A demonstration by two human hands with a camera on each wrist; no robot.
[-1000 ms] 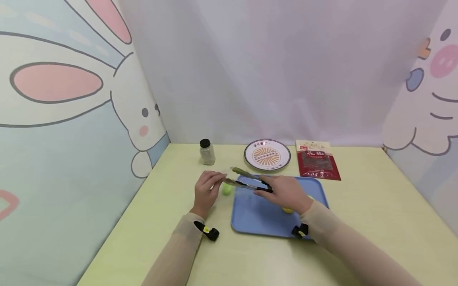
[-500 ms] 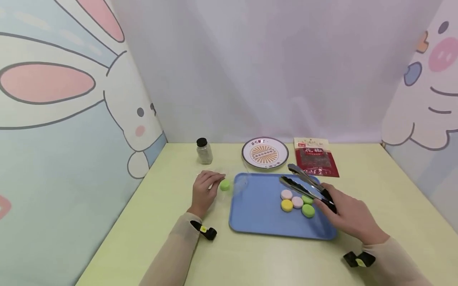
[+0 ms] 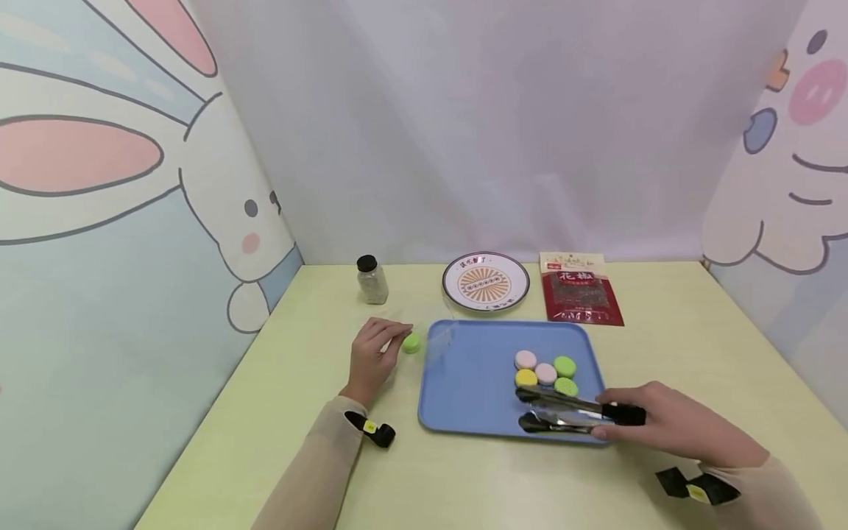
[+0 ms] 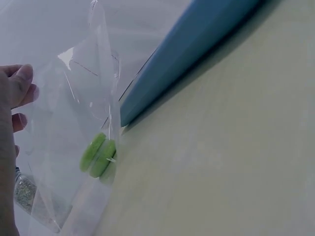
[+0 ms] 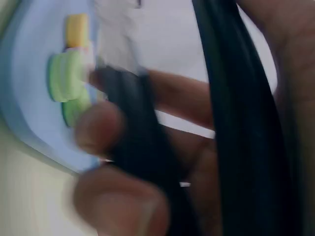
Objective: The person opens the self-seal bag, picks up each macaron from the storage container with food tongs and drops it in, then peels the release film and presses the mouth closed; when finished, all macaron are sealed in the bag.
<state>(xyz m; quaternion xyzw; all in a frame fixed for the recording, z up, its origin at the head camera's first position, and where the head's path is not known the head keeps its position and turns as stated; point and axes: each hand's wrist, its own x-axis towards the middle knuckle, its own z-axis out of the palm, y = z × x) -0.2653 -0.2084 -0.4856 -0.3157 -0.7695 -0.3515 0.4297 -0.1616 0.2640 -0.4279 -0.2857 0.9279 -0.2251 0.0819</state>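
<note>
My left hand pinches the edge of a clear plastic bag left of the blue tray. Inside the bag lies one green macaron, low down near the table. In my right hand are metal tongs with black handles, held over the tray's front right part. The tongs' arms stand apart and no macaron shows between them. Just beyond them on the blue tray sit a yellow macaron, two pink macarons and two green macarons.
Behind the tray is a round patterned plate. To its right lies a red packet. A small jar with a black lid stands at the back left. Cartoon-printed cloth walls border the table.
My right hand has swung the tongs from the bag's mouth to the right, then down toward the tray's near edge. The left hand keeps hold of the bag.
</note>
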